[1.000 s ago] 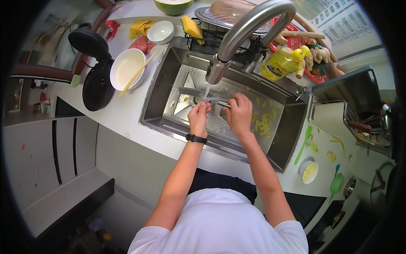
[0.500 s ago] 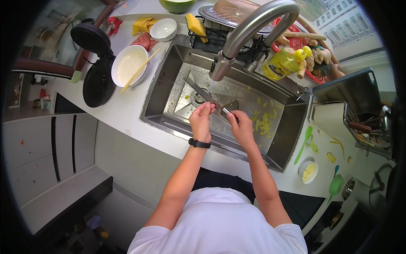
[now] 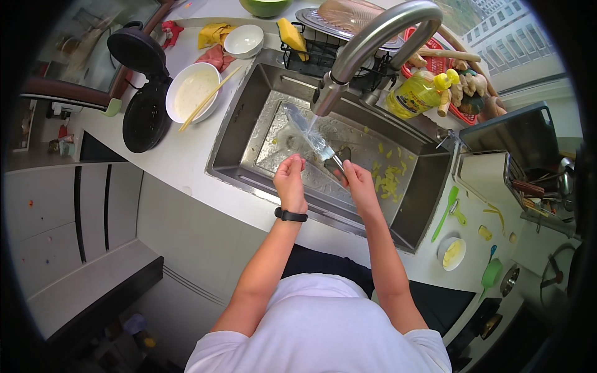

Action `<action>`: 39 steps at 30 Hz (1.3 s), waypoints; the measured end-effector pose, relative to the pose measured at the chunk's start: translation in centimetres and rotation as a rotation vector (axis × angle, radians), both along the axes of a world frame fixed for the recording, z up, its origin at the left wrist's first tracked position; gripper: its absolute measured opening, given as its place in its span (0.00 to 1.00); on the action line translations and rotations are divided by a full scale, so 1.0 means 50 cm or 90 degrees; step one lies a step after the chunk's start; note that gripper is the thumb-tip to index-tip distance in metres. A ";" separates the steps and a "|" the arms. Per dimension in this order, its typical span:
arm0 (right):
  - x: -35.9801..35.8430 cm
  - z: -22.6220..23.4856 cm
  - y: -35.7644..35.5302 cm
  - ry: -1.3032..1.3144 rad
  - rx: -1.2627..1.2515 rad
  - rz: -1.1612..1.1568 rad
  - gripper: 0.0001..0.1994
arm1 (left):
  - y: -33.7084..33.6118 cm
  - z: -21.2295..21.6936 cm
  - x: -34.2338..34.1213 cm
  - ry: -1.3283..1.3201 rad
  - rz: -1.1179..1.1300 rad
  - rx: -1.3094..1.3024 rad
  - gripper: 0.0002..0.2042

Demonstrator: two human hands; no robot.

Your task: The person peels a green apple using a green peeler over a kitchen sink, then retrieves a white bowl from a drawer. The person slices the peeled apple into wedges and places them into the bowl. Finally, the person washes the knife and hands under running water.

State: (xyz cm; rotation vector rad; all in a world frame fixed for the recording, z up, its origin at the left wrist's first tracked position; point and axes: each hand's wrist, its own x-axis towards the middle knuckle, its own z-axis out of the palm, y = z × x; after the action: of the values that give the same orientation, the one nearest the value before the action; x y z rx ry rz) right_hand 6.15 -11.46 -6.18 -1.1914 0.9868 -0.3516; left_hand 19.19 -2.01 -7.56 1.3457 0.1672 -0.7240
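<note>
At the centre of the frame I hold a kitchen knife [image 3: 323, 146] under the stream running from the curved metal faucet [image 3: 373, 43], inside the steel sink [image 3: 249, 143]. My right hand [image 3: 359, 186] has its fingers wrapped around the knife's dark handle, with the blade slanting up and left toward the spout. My left hand [image 3: 290, 181], with a black wristband just below it, sits just left of the knife, fingers curled loosely inward; I cannot tell whether they touch the blade. Yellow scraps [image 3: 387, 180] lie on the sink floor right of my hands. In the upper left of the frame a white bowl [image 3: 194, 92] of batter with chopsticks stands beside an open black waffle iron [image 3: 144, 115].
</note>
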 end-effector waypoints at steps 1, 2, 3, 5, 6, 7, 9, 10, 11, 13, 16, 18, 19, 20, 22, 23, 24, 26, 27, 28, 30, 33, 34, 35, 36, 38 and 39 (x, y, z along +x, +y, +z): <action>0.012 0.006 -0.004 0.004 -0.002 0.000 0.21 | -0.002 0.001 -0.005 0.003 -0.006 -0.001 0.10; 0.022 0.009 -0.009 0.007 -0.005 0.000 0.21 | -0.005 0.003 -0.010 0.008 -0.018 -0.003 0.10; 0.029 0.006 -0.014 -0.009 -0.009 0.005 0.21 | -0.008 0.004 -0.016 0.013 -0.031 -0.004 0.10; 0.044 0.001 -0.021 -0.043 -0.017 0.018 0.21 | -0.014 0.012 -0.023 0.021 -0.057 -0.009 0.10; 0.048 0.001 -0.022 -0.050 -0.016 0.018 0.21 | -0.018 0.016 -0.026 0.025 -0.070 -0.012 0.11; 0.053 0.007 -0.023 -0.055 -0.014 0.019 0.21 | -0.023 0.023 -0.029 0.030 -0.082 -0.015 0.11; 0.054 0.000 -0.024 -0.070 -0.014 0.015 0.19 | -0.035 0.038 -0.042 0.037 -0.119 -0.029 0.13; 0.056 -0.011 -0.023 -0.078 -0.017 0.010 0.18 | -0.042 0.043 -0.052 0.040 -0.132 -0.039 0.13; 0.055 -0.019 -0.023 -0.085 -0.019 0.004 0.17 | -0.049 0.046 -0.062 0.043 -0.146 -0.050 0.14; 0.052 -0.024 -0.019 -0.085 -0.089 -0.030 0.13 | -0.059 0.040 -0.074 0.049 -0.149 -0.067 0.14; 0.038 -0.005 -0.025 -0.020 -0.208 -0.020 0.09 | -0.068 0.041 -0.085 0.076 -0.139 -0.078 0.12; 0.020 0.012 -0.035 0.062 -0.311 0.052 0.09 | -0.067 0.053 -0.081 0.124 -0.163 -0.064 0.11; 0.014 0.024 -0.041 0.110 -0.372 0.111 0.10 | -0.066 0.057 -0.077 0.147 -0.175 -0.058 0.11; 0.007 0.029 -0.047 0.159 -0.432 0.171 0.11 | -0.067 0.052 -0.073 0.155 -0.165 -0.060 0.12; 0.001 0.025 -0.060 0.046 -0.319 0.229 0.13 | -0.068 0.031 -0.064 0.171 -0.143 -0.062 0.12; -0.001 0.025 -0.069 -0.011 -0.261 0.257 0.14 | -0.067 0.022 -0.054 0.165 -0.160 -0.042 0.12; -0.008 0.030 -0.088 0.005 -0.179 0.250 0.20 | -0.065 0.013 -0.042 0.159 -0.176 -0.021 0.12; -0.001 0.010 -0.131 -0.097 -0.024 0.026 0.22 | -0.052 0.002 -0.016 0.183 -0.258 0.021 0.11; 0.002 0.000 -0.157 -0.147 0.054 -0.087 0.23 | -0.050 0.001 -0.020 0.178 -0.269 0.017 0.12; 0.006 -0.004 -0.185 -0.234 0.115 -0.156 0.23 | -0.047 0.014 -0.025 0.172 -0.278 0.015 0.12; 0.011 0.005 -0.231 -0.409 0.254 -0.238 0.22 | -0.034 0.021 -0.033 0.153 -0.322 0.023 0.12; 0.017 0.016 -0.258 -0.537 0.353 -0.242 0.20 | -0.023 0.027 -0.045 0.167 -0.335 0.006 0.12; 0.018 0.019 -0.271 -0.579 0.380 -0.272 0.17 | -0.018 0.026 -0.049 0.176 -0.341 -0.010 0.12; 0.019 0.019 -0.278 -0.568 0.361 -0.265 0.16 | -0.017 0.026 -0.051 0.189 -0.344 -0.016 0.12; 0.017 0.020 -0.283 -0.557 0.342 -0.260 0.15 | -0.017 0.026 -0.053 0.202 -0.348 -0.021 0.12; 0.017 0.033 -0.268 -0.403 0.229 -0.234 0.13 | -0.019 0.042 -0.052 0.231 -0.344 -0.027 0.13; 0.001 0.030 -0.249 -0.317 0.070 -0.129 0.14 | -0.019 0.053 -0.053 0.249 -0.338 -0.026 0.13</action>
State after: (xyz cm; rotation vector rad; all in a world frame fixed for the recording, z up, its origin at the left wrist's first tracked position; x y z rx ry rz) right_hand 6.22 -23.92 -4.69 -0.8455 0.6795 -0.7078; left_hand 16.54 -2.95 -4.92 1.2049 0.1029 -1.4306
